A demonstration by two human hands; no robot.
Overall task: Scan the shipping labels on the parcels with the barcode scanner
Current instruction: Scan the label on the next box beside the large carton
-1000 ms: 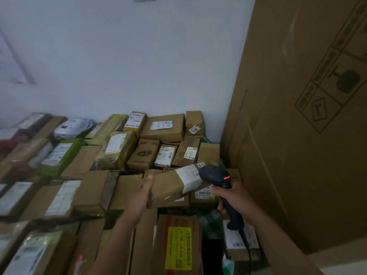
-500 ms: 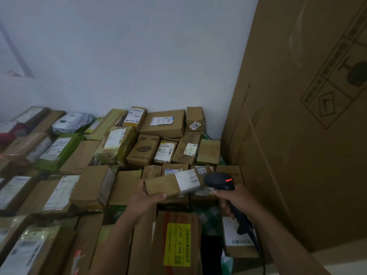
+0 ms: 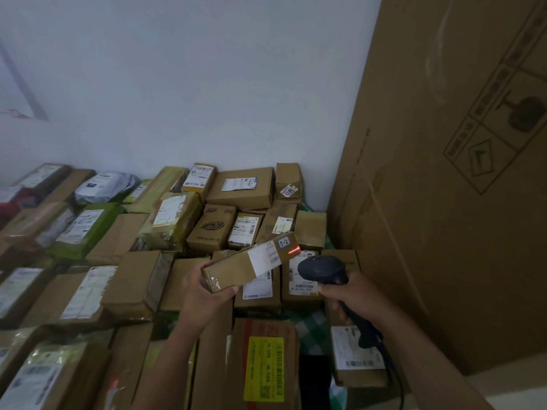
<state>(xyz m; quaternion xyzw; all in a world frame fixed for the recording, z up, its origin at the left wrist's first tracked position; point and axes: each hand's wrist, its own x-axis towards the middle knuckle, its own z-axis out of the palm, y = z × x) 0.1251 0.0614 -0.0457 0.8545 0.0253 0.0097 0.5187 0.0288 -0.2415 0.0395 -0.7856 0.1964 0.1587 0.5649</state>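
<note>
A tall cardboard carton (image 3: pixel 444 202) fills my right side and the white wall (image 3: pixel 207 84) stands behind. Between them the heap of parcels (image 3: pixel 130 279) covers everything below me. One long brown parcel (image 3: pixel 236 267) is lifted clear above that heap. My left hand (image 3: pixel 204 294) grips its near-left end. My right hand (image 3: pixel 352 294) is wrapped round the handle of the barcode scanner (image 3: pixel 322 269), whose head sits just beside the parcel's right end. The white shipping label (image 3: pixel 265 257) bands the parcel's right half. The red scan line (image 3: pixel 294 250) lands at the far right edge, just below a small handwritten sticker (image 3: pixel 283 242), and seems to miss the printed bars.

I judge the step to be aiming. I should swing the scanner's nose slightly left until the line crosses the whole barcode. The label should face the beam squarely, and both hands should be steady. The boxes directly underneath carry barcodes too, so the beam must not spill onto them.

Counted:
- One carton.
- More than two dozen parcels in the heap; the left edge is too blurred for an exact figure.
- One grey plastic mailer (image 3: pixel 103 184).
- One parcel with a yellow label (image 3: pixel 265 368).
- One parcel in hand.
- One scanner.
- One red line.
</note>
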